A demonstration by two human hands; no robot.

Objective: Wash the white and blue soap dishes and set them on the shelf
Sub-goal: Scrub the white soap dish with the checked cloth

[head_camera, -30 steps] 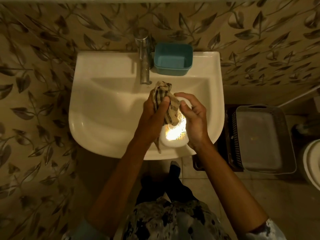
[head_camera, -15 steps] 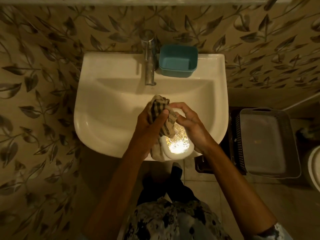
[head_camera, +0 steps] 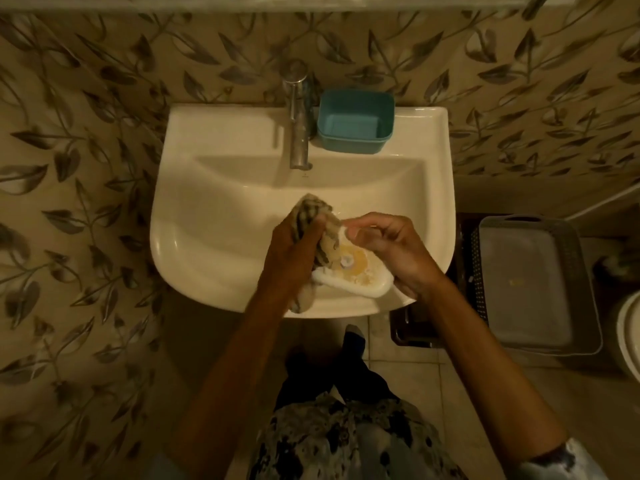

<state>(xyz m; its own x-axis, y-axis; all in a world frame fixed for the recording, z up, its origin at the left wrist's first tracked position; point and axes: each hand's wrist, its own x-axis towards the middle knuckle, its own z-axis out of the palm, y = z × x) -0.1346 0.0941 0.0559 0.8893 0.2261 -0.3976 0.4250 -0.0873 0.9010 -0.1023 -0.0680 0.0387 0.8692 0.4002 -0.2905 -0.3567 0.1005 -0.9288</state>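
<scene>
A white oval soap dish (head_camera: 363, 279) with a yellowish inside lies over the front of the white basin (head_camera: 214, 244). My left hand (head_camera: 294, 251) grips a striped cloth (head_camera: 323, 233) and presses it into the dish's left side. My right hand (head_camera: 388, 249) holds the dish's far rim between thumb and fingertips, with its heel at the dish's right end. A blue rectangular soap dish (head_camera: 356, 122) stands empty on the basin's back ledge, right of the tap (head_camera: 298, 119).
Leaf-patterned tiles cover the wall around the basin. A grey basket (head_camera: 533, 282) with a pale lid sits on the floor at the right, beside a dark crate (head_camera: 464, 271). A white rounded object (head_camera: 628, 334) shows at the right edge.
My right hand has lifted off the dish's top and shifted to its far rim, so the yellowish inside shows. The cloth in my left hand has slid toward the dish's left side.
</scene>
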